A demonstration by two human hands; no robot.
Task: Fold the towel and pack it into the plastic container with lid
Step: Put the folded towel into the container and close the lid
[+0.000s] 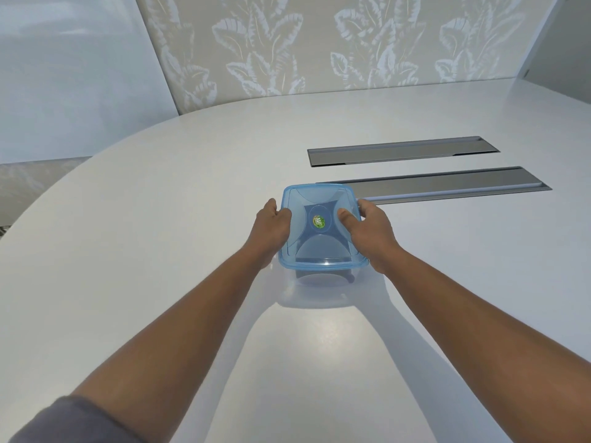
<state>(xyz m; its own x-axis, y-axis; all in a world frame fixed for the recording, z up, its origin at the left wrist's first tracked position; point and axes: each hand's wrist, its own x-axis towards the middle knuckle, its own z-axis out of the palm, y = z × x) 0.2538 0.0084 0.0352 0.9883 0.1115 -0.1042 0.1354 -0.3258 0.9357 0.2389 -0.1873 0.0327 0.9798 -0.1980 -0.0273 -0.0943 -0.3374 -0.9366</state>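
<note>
2 bare hands hold a blue plastic container [321, 251] that sits on a white table [160, 251], just in front of the nearer of 2 long grey metal strips [447, 187] set into the tabletop; the far strip [403, 150] lies well apart from it. The container is squarish with rounded corners, see-through blue, and its lid [319, 199] is on, with a paler raised rim and a darker cross-shaped panel in the middle. A small round green and white sticker [319, 222] sits at the centre of the lid; its lettering is too small to read. The left hand [271, 227] is curled against the left edge, thumb at the lid's rim, and its other fingers are hidden behind the hand and the box. The right hand [371, 230] grips the right edge, thumb pressed down on top of the lid and fingers wrapped over the far right corner. Something dark shows through the near wall, but I cannot tell what it is, and no towel can be made out clearly. A grey sleeve [64, 423] is cut off at the lower left corner. Leaf-patterned wallpaper [319, 43] stands behind the table.
</note>
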